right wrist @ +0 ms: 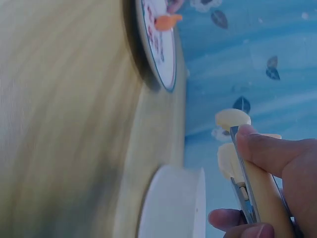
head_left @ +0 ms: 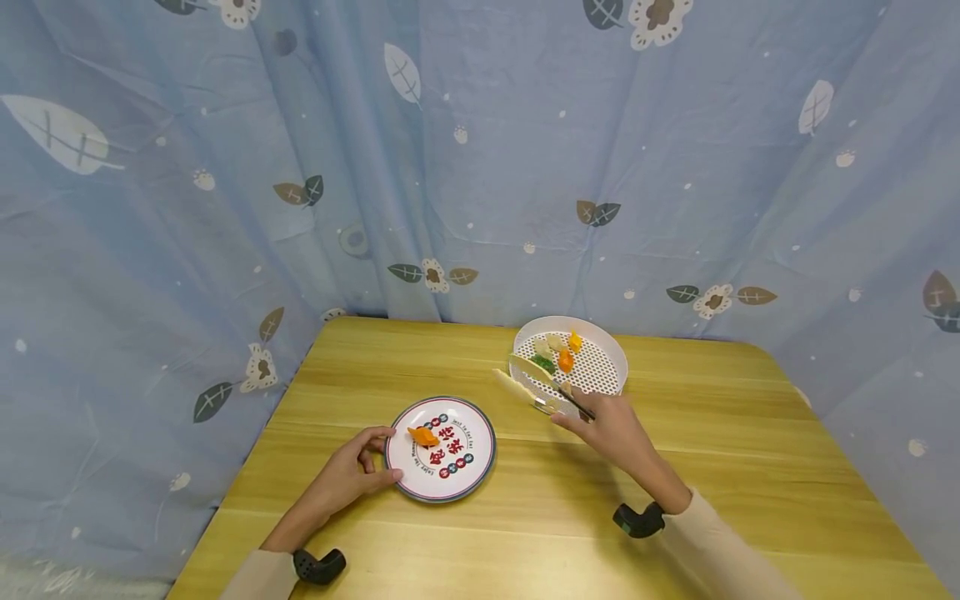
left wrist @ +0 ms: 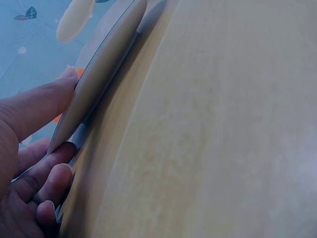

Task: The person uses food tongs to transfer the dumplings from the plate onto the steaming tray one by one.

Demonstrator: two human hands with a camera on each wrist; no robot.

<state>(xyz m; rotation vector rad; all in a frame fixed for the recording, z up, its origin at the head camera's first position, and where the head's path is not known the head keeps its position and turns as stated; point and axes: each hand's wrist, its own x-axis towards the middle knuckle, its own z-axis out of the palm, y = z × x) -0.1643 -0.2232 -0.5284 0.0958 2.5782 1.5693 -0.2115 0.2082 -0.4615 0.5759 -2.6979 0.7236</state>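
Note:
My left hand [head_left: 352, 471] pinches the left rim of a round white plate [head_left: 465, 425] with a blue-edged border and red characters. Its thumb lies on top and its fingers are under the rim, as the left wrist view shows. One small orange piece [head_left: 423, 437] rests on the plate. In my right hand [head_left: 611, 429] is a pair of tongs [head_left: 529, 385] with pale cream tips, spread apart over the front left of a white perforated basket [head_left: 600, 375]. The right wrist view shows the thumb pressing one arm of the tongs. I cannot tell whether the tips touch anything.
Inside the basket lie a yellow piece [head_left: 575, 342], an orange piece [head_left: 566, 361], a green piece [head_left: 544, 364] and pale beige pieces [head_left: 554, 342]. Everything stands on a wooden table [head_left: 570, 533]. A blue patterned curtain [head_left: 487, 167] hangs along its back and sides.

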